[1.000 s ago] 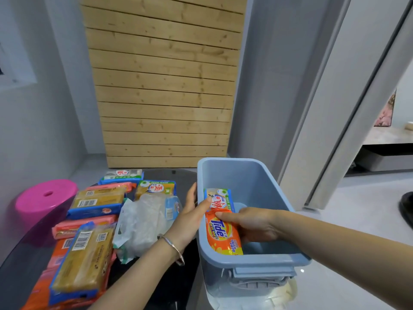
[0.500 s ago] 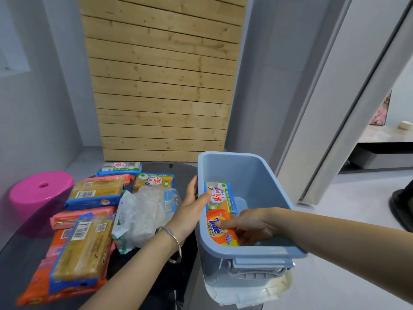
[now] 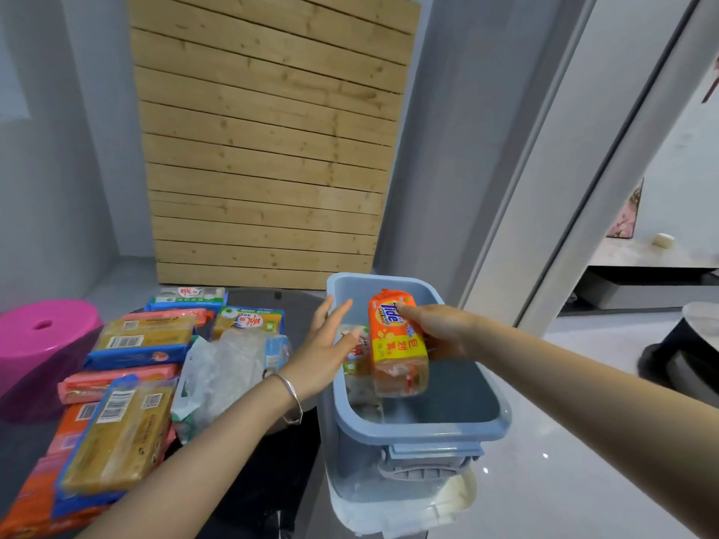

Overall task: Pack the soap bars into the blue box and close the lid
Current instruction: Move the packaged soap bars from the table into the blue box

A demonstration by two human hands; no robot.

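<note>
Dark counter (image 3: pixel 272 480) before a slatted wooden panel (image 3: pixel 264 149). Right hand (image 3: pixel 441 330) is closed around an orange Tide soap bar (image 3: pixel 397 344), held tilted above the open blue box (image 3: pixel 420 429). Left hand (image 3: pixel 325 350) is spread, empty, at the box's left rim, partly hiding a second bar (image 3: pixel 356 363) inside. More wrapped soap bars (image 3: pixel 120 433) lie left, the nearest cut off. White lid (image 3: pixel 408 511) lies beneath the box, mostly hidden.

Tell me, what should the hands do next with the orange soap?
Probably lower it: the right hand holds the orange soap bar above the blue box, beside another bar standing inside, and the open left hand is at the rim.
</note>
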